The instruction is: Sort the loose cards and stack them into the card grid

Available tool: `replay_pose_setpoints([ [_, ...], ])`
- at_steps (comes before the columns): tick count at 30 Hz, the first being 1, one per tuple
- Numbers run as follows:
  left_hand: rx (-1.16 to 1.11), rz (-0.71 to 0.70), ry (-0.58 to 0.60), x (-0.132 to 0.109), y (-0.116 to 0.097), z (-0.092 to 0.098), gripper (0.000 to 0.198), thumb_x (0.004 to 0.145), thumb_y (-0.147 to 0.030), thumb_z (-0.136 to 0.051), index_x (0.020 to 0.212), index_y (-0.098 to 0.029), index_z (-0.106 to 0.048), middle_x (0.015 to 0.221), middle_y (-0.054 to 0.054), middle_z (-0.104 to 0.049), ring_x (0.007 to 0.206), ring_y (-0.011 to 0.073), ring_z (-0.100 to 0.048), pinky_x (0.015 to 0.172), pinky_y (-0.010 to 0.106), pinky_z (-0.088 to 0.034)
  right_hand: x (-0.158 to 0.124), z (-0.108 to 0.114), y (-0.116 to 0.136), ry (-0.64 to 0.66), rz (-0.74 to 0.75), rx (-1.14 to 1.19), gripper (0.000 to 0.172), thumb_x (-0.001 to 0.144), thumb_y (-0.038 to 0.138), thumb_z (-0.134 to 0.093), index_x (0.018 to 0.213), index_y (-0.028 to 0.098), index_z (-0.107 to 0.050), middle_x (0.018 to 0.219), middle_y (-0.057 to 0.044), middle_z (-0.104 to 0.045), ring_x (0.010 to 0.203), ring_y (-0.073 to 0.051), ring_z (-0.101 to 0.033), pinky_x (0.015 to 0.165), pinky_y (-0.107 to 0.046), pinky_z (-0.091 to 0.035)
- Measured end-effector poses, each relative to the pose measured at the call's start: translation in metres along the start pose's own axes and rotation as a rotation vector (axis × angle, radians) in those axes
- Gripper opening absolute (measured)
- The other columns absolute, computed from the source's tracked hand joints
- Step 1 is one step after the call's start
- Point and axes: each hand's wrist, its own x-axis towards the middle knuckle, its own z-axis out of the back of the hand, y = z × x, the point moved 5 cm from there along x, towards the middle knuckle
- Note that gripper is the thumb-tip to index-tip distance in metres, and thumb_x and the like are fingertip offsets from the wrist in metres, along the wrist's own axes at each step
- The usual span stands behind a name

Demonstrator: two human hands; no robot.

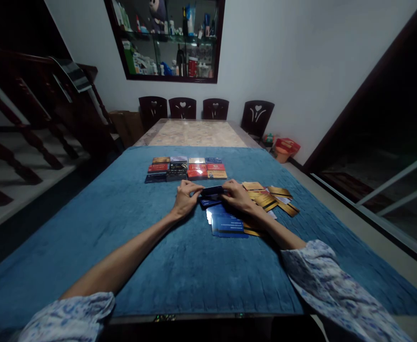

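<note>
Between my two hands a dark blue card or small stack of cards (212, 190) is held by its short ends. My left hand (187, 196) pinches the left end, and my right hand (236, 194) grips the right end. Under and just in front of them lie more dark blue cards (208, 202). Blue cards (229, 225) are fanned out nearer to me. Gold cards (265, 200) lie loosely spread to the right of my right hand. Beyond my hands stand neat stacks in rows, among them red cards (197, 170) and black cards (177, 175).
A blue cloth (140, 266) covers the near part of the long table (201, 133). Dark chairs (258, 116) stand around the far end. A cardboard box (127, 127) is at the back left, and a red container (287, 146) sits on the floor at the right.
</note>
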Motion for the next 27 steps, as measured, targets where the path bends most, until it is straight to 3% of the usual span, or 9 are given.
replay_pose_setpoints([
  [8,-0.047,0.019,-0.01,0.001,0.005,0.0,0.018,0.087,-0.016,-0.07,0.095,-0.025,-0.084,0.092,0.006,-0.08,0.098,0.0225,-0.059,0.093,0.04,-0.049,0.004,0.0,0.0,-0.018,-0.012,-0.006,0.014,0.083,0.016,-0.062,0.084,0.02,-0.076,0.078,-0.004,-0.068,0.088,-0.022,-0.057,0.083,-0.035,-0.046],
  [21,-0.076,0.067,-0.047,0.003,0.018,-0.003,0.021,0.081,-0.012,-0.071,0.094,-0.024,-0.083,0.089,0.004,-0.07,0.098,0.0195,-0.065,0.095,0.036,-0.053,0.016,0.006,0.016,-0.143,0.01,0.079,0.016,0.095,0.026,-0.053,0.097,0.021,-0.069,0.099,-0.007,-0.072,0.096,-0.023,-0.063,0.087,-0.036,-0.049],
  [27,-0.039,0.069,-0.064,0.003,0.017,-0.003,0.023,0.081,-0.011,-0.069,0.095,-0.025,-0.082,0.09,0.004,-0.071,0.097,0.0198,-0.066,0.096,0.037,-0.054,0.027,-0.002,0.012,-0.173,0.066,-0.137,0.015,0.097,0.025,-0.052,0.103,0.021,-0.065,0.097,-0.01,-0.07,0.092,-0.023,-0.062,0.083,-0.035,-0.047],
])
